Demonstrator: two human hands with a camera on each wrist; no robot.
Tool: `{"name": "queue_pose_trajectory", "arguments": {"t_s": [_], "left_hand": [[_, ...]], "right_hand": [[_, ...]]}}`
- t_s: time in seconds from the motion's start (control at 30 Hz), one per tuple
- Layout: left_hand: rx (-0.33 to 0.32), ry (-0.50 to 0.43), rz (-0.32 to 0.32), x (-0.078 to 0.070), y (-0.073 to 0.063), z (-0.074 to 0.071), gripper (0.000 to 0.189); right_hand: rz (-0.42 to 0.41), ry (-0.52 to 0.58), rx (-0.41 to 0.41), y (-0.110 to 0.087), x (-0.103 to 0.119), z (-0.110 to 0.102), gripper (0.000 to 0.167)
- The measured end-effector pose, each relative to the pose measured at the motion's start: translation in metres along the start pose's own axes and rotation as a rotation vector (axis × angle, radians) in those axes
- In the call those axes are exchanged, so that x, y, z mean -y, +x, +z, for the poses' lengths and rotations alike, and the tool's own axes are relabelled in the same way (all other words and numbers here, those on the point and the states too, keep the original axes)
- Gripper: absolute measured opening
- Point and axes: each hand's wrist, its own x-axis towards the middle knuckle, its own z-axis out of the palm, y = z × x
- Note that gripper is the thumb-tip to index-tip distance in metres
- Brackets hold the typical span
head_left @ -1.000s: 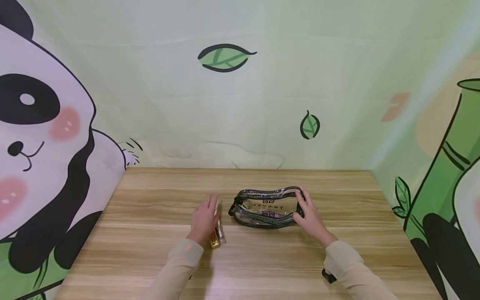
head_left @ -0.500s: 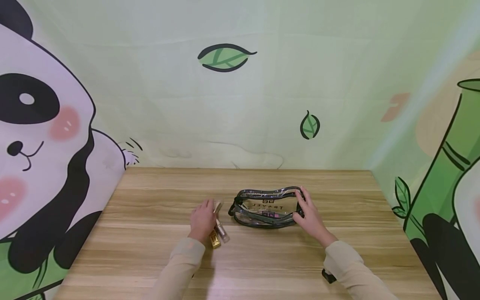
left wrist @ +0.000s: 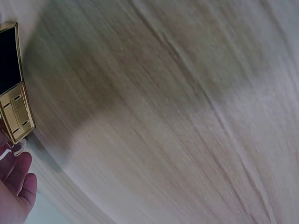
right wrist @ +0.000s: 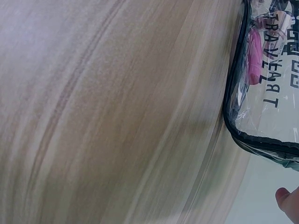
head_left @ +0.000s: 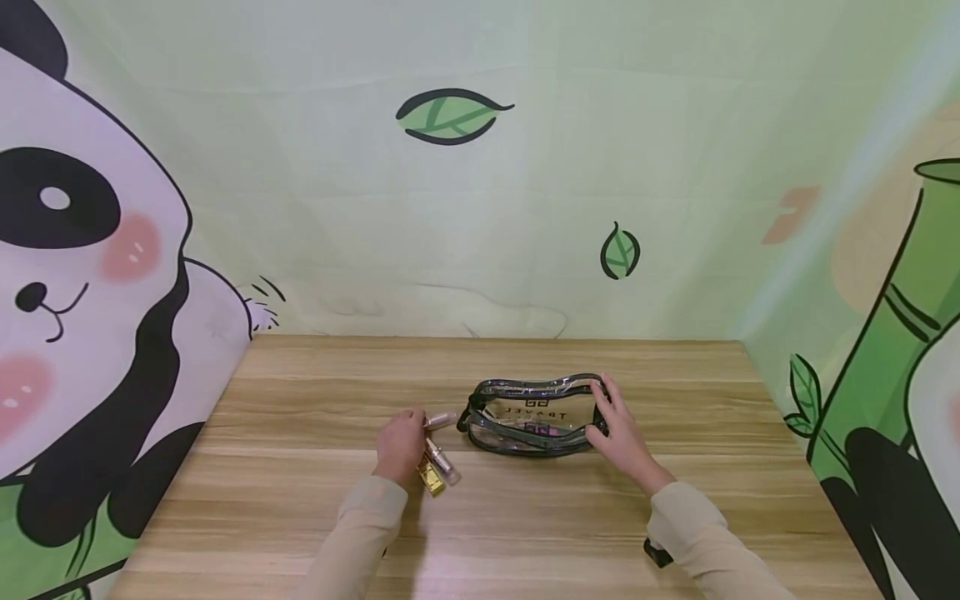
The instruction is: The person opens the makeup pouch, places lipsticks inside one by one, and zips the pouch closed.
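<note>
Left hand (head_left: 400, 442) has swung its slim clear-and-pale cosmetic tube (head_left: 440, 420) from diagonal to nearly level since 0.5 s ago; far end now points at the travel pouch (head_left: 517, 432). Fingers curled in, pinching the tube's near end; exact contact hidden by the hand. Tube tip is just beside the pouch's left end; can't tell if touching.

Under that hand: 2 more items on the wood-grain table (head_left: 315, 392), a clear-capped lip tube (head_left: 442, 461) and a gold-and-black lipstick case (head_left: 431, 477), side by side.

Right hand (head_left: 621, 433) hasn't moved: fingers and thumb spread wide at the pouch's right end, touching its rim. Pouch is clear, black-trimmed, unzipped, "TRAVEL" printed, pink item (right wrist: 254, 58) showing through.
</note>
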Motion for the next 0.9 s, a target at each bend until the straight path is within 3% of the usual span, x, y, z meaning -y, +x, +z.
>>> {"name": "queue_pose_trajectory", "arguments": {"t_s": [0.3, 0.9], "left_hand": [[-0.022, 0.014, -0.012, -0.0002, -0.0014, -0.0004, 0.012], [-0.037, -0.045, 0.041, 0.005, -0.0013, 0.0006, 0.03]], "right_hand": [[0.012, 0.025, 0.022, -0.0007, 0.0013, -0.0002, 0.069], [0.031, 0.027, 0.034, -0.0005, 0.0018, -0.0009, 0.071]]}}
